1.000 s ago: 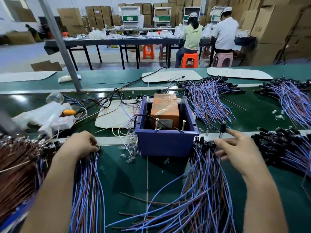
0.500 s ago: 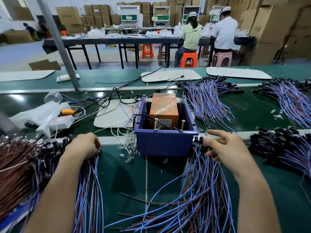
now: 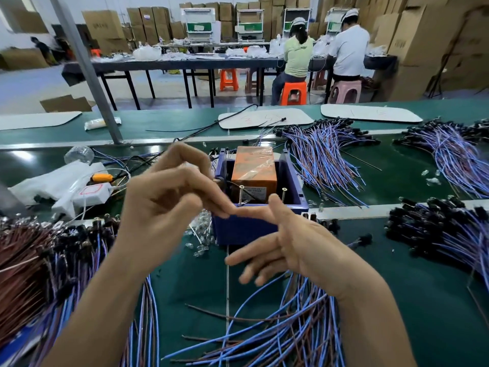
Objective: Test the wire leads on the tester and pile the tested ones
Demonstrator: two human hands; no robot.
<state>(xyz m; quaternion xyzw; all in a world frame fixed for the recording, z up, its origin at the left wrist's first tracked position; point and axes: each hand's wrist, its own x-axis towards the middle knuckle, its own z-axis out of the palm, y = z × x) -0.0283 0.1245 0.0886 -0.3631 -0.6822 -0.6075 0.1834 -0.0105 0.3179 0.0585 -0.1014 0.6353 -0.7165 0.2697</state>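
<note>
The tester is a blue box (image 3: pixel 246 230) with an orange block (image 3: pixel 254 168) inside and two upright screws (image 3: pixel 241 194) at its front rim. My left hand (image 3: pixel 164 207) is raised in front of the box's left side, fingers bent. Its fingertips meet the index fingertip of my right hand (image 3: pixel 293 245), which is spread out before the box. I see no wire in either hand. Blue and brown wire leads (image 3: pixel 291 329) lie under my right wrist. A larger heap (image 3: pixel 60 263) with black ends lies at my left.
More lead piles lie at the right (image 3: pixel 439 234) and beyond the box (image 3: pixel 325 154). Small clear bulbs (image 3: pixel 203 237) are scattered left of the box. A white power strip (image 3: pixel 90 193) and plastic bag sit at the left, by a slanted metal post (image 3: pixel 87 70). Two people sit at a far table.
Both hands have lifted off the lead piles and come together in front of the tester. The right hand no longer holds the black-ended lead it pinched earlier.
</note>
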